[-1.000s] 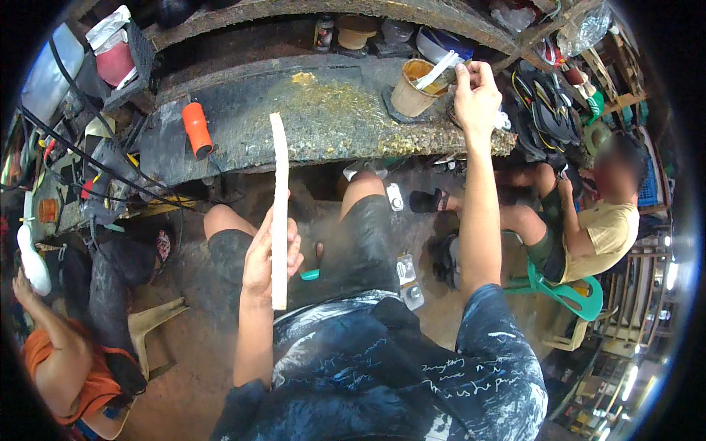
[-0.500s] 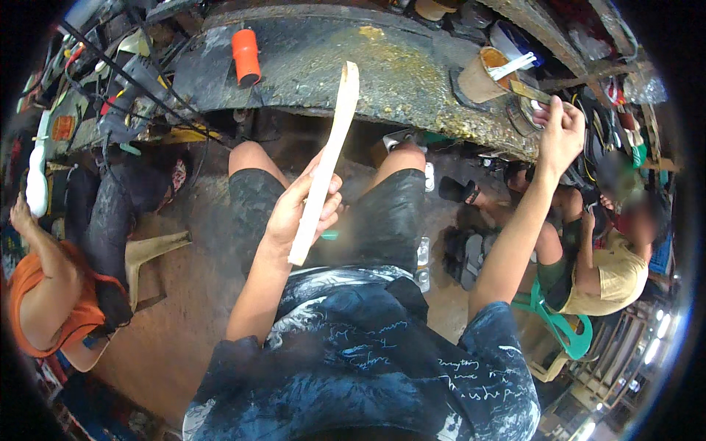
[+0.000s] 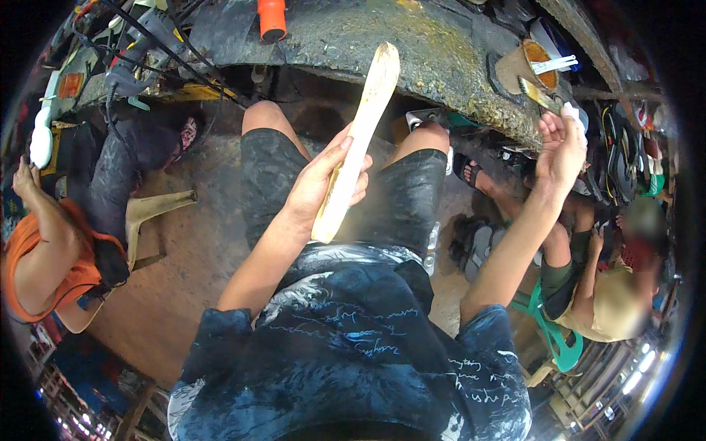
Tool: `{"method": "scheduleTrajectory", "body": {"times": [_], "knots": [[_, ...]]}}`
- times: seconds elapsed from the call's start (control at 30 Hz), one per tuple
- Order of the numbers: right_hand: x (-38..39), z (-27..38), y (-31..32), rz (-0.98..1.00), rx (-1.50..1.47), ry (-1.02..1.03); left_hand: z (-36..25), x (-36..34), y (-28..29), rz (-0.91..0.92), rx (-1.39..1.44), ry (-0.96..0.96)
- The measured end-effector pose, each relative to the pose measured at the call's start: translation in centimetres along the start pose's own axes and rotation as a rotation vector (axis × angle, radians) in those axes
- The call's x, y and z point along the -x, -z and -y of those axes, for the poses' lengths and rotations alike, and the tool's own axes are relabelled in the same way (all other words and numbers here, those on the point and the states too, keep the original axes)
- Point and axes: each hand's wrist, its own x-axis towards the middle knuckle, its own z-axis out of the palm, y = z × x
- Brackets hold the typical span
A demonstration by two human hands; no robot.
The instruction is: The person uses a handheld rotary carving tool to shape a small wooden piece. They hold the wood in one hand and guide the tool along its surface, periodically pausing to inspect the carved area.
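Observation:
My left hand [image 3: 312, 187] is closed around a long cream-coloured piece shaped like a shoe sole [image 3: 365, 117], which is tilted with its far end up and to the right above my lap. Yellowish smears show along its edge. In my right hand [image 3: 560, 156], at the right, is a flat brush [image 3: 539, 95], its bristles pointing left and away from me. Just beyond the bristles, a tan pot [image 3: 509, 72] with brownish-orange residue inside stands on the bench. White sticks [image 3: 555, 65] lie across its rim.
The stained workbench [image 3: 412, 51] runs across the far side, with an orange cylinder [image 3: 272, 20] on it. Cables and a grey power tool [image 3: 125, 77] are at the left. A person in orange [image 3: 51, 257] sits left; another in tan [image 3: 607, 301] sits right on a green chair [image 3: 562, 345].
The view has shifted, so the bench sits higher in it. The sole-shaped piece has turned to show more of its broad face. The brush now points away from the pot's mouth, beside its wall.

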Motion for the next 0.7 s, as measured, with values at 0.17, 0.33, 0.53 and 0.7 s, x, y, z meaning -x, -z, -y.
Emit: {"method": "scheduleTrajectory", "body": {"times": [0.17, 0.33, 0.53, 0.7], "knots": [[6.1, -0.8, -5.4, 0.167, -0.104, -0.133, 0.8, -0.3, -0.4, 0.029, 0.137, -0.020], [10.6, -1.4, -10.3, 0.328, -0.157, -0.221, 1.3, -0.5, -0.2, 0.016, 0.128, -0.034], [14.0, -1.8, -12.0, 0.360, -0.099, -0.255, 1.4, -0.6, 0.1, 0.052, 0.181, -0.010], [14.7, -2.3, -12.3, 0.337, -0.120, -0.207, 1.5, -0.5, 0.1, 0.016, 0.163, -0.002]]}}
